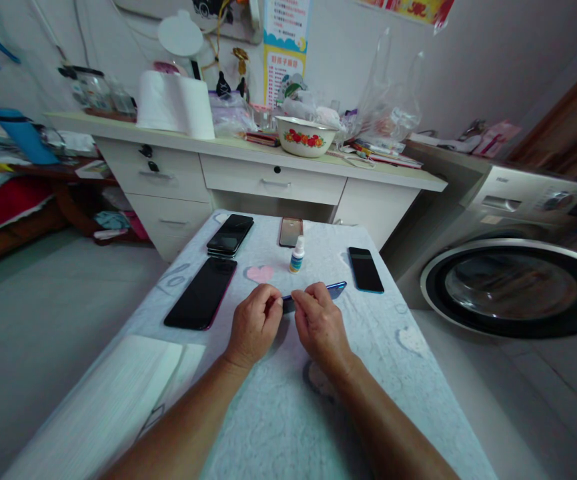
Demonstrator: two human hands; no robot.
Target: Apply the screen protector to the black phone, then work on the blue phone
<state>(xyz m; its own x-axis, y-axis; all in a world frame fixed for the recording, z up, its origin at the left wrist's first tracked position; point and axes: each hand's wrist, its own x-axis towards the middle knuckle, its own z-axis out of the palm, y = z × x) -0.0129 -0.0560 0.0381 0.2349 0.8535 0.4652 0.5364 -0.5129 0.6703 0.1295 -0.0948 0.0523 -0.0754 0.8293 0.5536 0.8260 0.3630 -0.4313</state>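
A blue phone (337,289) is held tilted above the cloth, its edge toward me. My left hand (254,323) is closed on its left end, thumb against fingers. My right hand (319,324) pinches the same phone along its edge, fingers curled; whether a smaller item sits between those fingertips is hidden. Just beyond the hands stands a small white spray bottle (297,255) with a blue and yellow label. A large black phone (202,293) with a pink edge lies to the left, and another dark phone (366,269) lies to the right.
Stacked phones (230,233) lie at the table's far left, and a gold-toned phone (291,232) at its far edge. White paper sheets (113,380) rest at the near left on the patterned tablecloth (268,413). Behind stands a white desk (248,175); a washing machine (478,200) is at right.
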